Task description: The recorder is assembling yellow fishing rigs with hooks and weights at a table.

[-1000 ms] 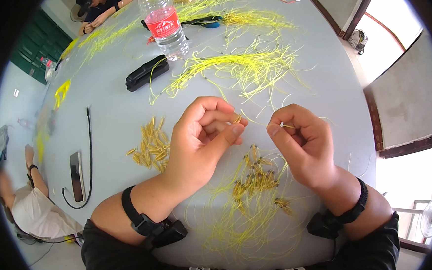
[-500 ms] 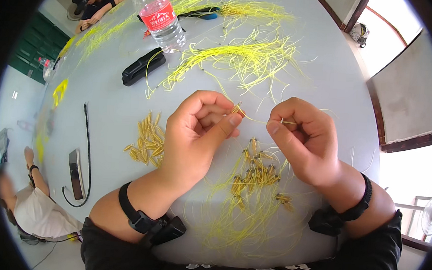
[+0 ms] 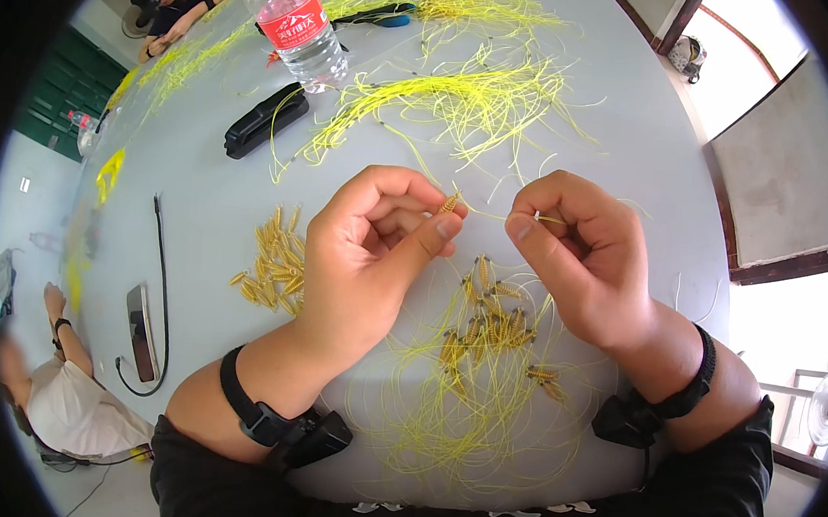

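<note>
My left hand (image 3: 367, 256) pinches a small golden coil spring (image 3: 450, 204) between thumb and fingertips above the grey table (image 3: 200, 198). My right hand (image 3: 580, 259) pinches a thin yellow thread (image 3: 481, 211) that runs across to the spring. Both hands are close together, a few centimetres apart. Below them lies a heap of springs strung on yellow threads (image 3: 490, 330). A loose pile of bare springs (image 3: 271, 264) sits just left of my left hand.
A long bundle of yellow threads (image 3: 452, 100) lies beyond my hands. A clear water bottle with a red label (image 3: 300, 29) and a black case (image 3: 266, 121) stand at the back left. A phone with a cable (image 3: 141, 332) lies left. Other people sit at the far end and lower left.
Both hands have stayed in nearly the same place. The fingers have shifted slightly along the thread and the spring sits closer to my left fingertips.
</note>
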`<move>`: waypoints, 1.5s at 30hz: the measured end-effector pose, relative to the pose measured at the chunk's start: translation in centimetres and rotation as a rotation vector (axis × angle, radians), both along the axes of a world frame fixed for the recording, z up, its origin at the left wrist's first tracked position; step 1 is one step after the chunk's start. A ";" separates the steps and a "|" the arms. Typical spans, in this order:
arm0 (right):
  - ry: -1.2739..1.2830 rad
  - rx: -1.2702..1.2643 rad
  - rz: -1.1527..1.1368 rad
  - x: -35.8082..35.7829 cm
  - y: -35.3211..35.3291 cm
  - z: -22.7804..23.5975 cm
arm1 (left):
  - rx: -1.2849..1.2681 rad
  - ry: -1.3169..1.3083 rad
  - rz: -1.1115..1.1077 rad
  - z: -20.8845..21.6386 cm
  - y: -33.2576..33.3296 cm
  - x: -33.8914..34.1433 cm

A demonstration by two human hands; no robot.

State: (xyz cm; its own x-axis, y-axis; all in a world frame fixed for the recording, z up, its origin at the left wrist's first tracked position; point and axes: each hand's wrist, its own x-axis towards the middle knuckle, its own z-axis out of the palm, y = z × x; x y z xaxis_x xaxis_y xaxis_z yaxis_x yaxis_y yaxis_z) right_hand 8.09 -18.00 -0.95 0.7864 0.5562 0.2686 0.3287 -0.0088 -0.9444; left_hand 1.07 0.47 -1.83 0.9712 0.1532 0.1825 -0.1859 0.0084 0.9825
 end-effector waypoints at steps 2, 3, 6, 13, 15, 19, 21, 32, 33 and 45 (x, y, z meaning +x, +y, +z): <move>0.006 0.011 0.009 0.1 0.0 -0.1 | -0.001 -0.009 -0.009 0.0 -0.1 0.0; -0.024 0.001 -0.001 0.2 0.1 -0.3 | -0.001 -0.018 -0.018 0.0 -0.1 0.0; -0.030 -0.012 -0.026 0.1 0.2 -0.4 | 0.016 -0.004 -0.067 0.0 -0.2 0.0; -0.052 -0.050 -0.040 0.3 0.4 -0.8 | -0.098 0.102 -0.099 0.0 -0.3 -0.1; -0.034 -0.068 -0.027 0.3 0.3 -0.4 | -0.067 0.109 -0.123 0.2 -0.3 -0.1; 0.077 -0.008 0.012 0.3 0.6 -0.7 | -0.071 0.111 -0.107 0.1 -0.4 -0.1; 0.085 -0.041 0.027 0.3 0.5 -0.4 | -0.013 0.111 -0.139 -0.1 -0.2 -0.1; 0.161 0.015 0.015 0.2 0.4 -0.3 | -0.078 0.087 -0.141 0.2 -0.3 -0.1; 0.151 0.006 0.008 0.3 0.4 -0.4 | -0.069 0.088 -0.127 0.1 -0.2 0.0; 0.127 -0.013 -0.018 0.2 0.5 -0.5 | -0.066 -0.019 -0.085 -0.4 -0.1 0.1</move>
State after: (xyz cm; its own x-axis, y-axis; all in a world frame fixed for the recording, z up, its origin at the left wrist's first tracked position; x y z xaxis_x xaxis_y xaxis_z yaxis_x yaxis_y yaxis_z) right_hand 8.27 -17.55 -1.41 0.8236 0.5444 0.1590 0.2059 -0.0258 -0.9782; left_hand 1.16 0.40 -2.21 0.9776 0.0831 0.1932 -0.2004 0.0892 0.9756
